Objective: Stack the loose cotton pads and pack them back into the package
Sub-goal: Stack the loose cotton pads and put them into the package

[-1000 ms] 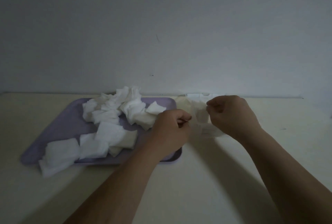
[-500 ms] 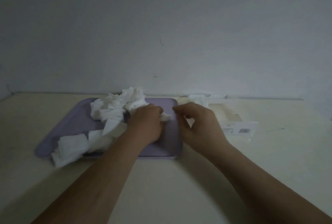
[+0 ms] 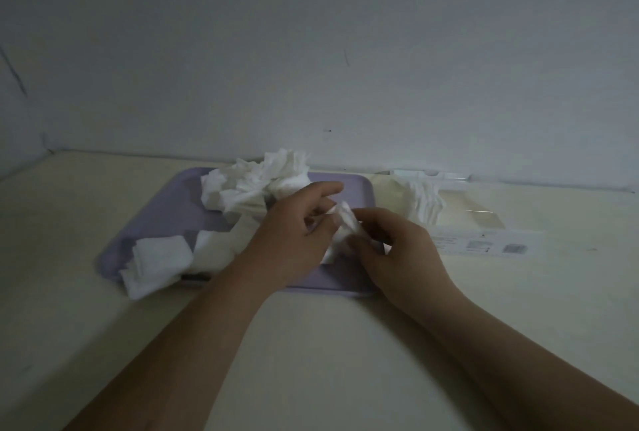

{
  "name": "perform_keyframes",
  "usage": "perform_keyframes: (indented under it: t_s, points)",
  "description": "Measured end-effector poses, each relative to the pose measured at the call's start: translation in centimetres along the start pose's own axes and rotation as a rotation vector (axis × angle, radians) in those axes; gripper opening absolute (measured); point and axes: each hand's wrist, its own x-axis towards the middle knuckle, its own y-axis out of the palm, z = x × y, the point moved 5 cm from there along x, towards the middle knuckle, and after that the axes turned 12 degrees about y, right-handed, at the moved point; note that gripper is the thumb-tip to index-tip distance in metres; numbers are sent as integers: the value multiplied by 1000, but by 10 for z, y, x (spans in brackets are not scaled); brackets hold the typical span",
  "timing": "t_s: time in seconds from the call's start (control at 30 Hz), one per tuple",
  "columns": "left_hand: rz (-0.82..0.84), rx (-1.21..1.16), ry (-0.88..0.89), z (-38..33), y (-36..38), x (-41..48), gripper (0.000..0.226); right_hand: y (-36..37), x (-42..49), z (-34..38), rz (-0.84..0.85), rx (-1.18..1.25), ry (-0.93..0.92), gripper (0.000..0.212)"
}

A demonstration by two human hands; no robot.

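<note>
A single crumpled pad point(image 3: 346, 225) is held between both hands over the right part of the tray point(image 3: 145, 233). Its long axis is seen running from a far, upper end near the fingertips down to a near, lower corner that hangs toward the tray. Its flat face cannot be made out in the dim light.

The pad's upper part is pinched by the left hand point(image 3: 294, 240) between thumb and curled fingers, while the index finger is stretched out straight toward the right. The pad's middle is pinched by the right hand point(image 3: 397, 250), whose fingers are curled in around it from the right side.

A loose heap point(image 3: 256, 181) of more pads is piled at the tray's far edge, just left of the left hand. Two flatter pads point(image 3: 155, 264) lie at the near left corner, and the leftmost one overhangs the tray's rim onto the table point(image 3: 311, 344).

The package point(image 3: 466, 219) is laid flat on the table just right of the tray. Its long axis runs left to right, with the labelled end turned to the right and nearer the viewer. A stack point(image 3: 427, 200) of pads is seen through its clear film at the left end. Whether the package is open cannot be told.
</note>
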Motion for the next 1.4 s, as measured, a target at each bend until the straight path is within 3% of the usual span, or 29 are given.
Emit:
perform_keyframes:
  t_s: [0.1, 0.27, 0.33, 0.43, 0.53, 0.7, 0.8, 0.93, 1.13, 1.27, 1.4]
  points:
    - [61, 12, -95, 9, 6, -4, 65, -3, 3, -7, -46, 155, 71, 23]
    - [122, 310, -65, 12, 0, -6, 58, -3, 8, -16, -30, 454, 214, 13]
    - [21, 218, -118, 8, -5, -6, 61, -1, 9, -15, 17, 522, 251, 16]
    - [-172, -123, -185, -3, -7, -2, 54, -3, 9, -15, 73, 503, 231, 19]
    - [-127, -249, -192, -11, 0, -3, 47, -4, 9, -14, 105, 461, 192, 22]
    - [-57, -325, -174, -13, 3, -5, 17, -5, 11, -19, 20, 546, 260, 27]
    - [-61, -335, -210, -11, 0, -5, 12, -7, 10, -16, 36, 483, 241, 18]
    - [-43, -223, -203, -7, -2, -5, 4, -12, 8, -16, -59, 304, 194, 21]
    - [93, -38, -181, -5, -6, -7, 21, 0, 8, -22, -56, 19, 181, 30]
    - [103, -36, -224, -5, -10, -6, 35, 3, 9, -26, -34, -16, 189, 35]
    - [110, -50, -239, -2, -9, -6, 20, 3, 8, -26, -29, 7, 207, 41]
